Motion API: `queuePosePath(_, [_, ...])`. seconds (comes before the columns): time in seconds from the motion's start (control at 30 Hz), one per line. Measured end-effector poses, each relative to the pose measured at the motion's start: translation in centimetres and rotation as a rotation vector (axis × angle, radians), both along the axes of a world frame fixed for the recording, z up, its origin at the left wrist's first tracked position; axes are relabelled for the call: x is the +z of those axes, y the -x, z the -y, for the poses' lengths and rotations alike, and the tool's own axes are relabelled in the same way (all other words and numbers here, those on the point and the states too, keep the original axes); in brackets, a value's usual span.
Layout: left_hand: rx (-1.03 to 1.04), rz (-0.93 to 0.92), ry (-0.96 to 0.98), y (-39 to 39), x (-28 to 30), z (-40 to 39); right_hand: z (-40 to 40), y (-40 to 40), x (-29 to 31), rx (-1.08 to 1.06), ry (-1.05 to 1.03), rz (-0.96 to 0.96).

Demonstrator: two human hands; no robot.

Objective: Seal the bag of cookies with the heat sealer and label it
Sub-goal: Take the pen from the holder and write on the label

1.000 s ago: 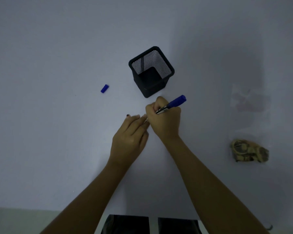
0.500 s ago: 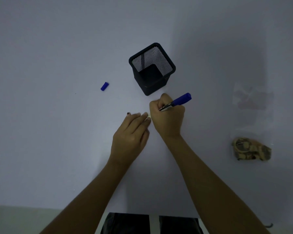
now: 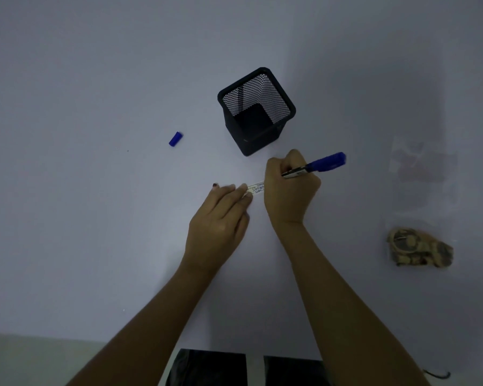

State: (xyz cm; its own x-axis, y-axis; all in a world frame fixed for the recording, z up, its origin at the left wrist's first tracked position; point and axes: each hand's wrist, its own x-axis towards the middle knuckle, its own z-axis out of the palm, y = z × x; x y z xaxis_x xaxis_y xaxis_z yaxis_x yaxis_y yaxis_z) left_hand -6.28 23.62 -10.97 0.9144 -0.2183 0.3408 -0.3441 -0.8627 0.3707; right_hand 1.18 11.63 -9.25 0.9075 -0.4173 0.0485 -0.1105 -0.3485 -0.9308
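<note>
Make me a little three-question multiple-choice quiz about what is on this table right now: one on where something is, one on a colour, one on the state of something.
1. Where does the pen cap lie?
A. Inside the mesh pen holder
B. On the table, left of the mesh pen holder
C. On the bag of cookies

2. What colour is the end of the marker sticking out of the right hand?
A. Blue
B. Red
C. Green

3. What state is the small label in?
A. Blank
B. Crumpled into a ball
C. Already carrying handwriting

Answers:
1 B: the cap rests on the bare table, apart from the mesh pen holder.
2 A: the marker's exposed end is blue.
3 C: dark writing shows on the strip, lying flat with the left hand fingertips at its end.
</note>
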Motion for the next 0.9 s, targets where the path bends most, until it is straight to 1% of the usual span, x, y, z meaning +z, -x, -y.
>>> queuePosePath(0.13, [-0.008, -0.014, 0.010, 0.0, -0.1, -0.2, 0.4, -0.6, 0.5, -0.074, -0.152, 0.009])
queuePosePath(0.33, [-0.006, -0.010, 0.019, 0.0, -0.2, -0.2, 1.7, -0.8, 1.1, -0.046, -0.332, -0.058])
queuePosePath(0.5, [0.063, -0.079, 0.062, 0.3, 0.2, 0.0, 1.5, -0.6, 1.5, -0.034, -0.358, -0.056])
queuePosePath(0.67, [0.011, -0.011, 0.056, 0.1, -0.6, -0.4, 1.5, -0.7, 1.4, -0.021, -0.370, -0.034])
queuePosePath(0.9, [-0.006, 0.003, 0.048, 0.3, -0.6, -0.5, 1.6, -0.5, 1.3, 0.011, -0.352, -0.041])
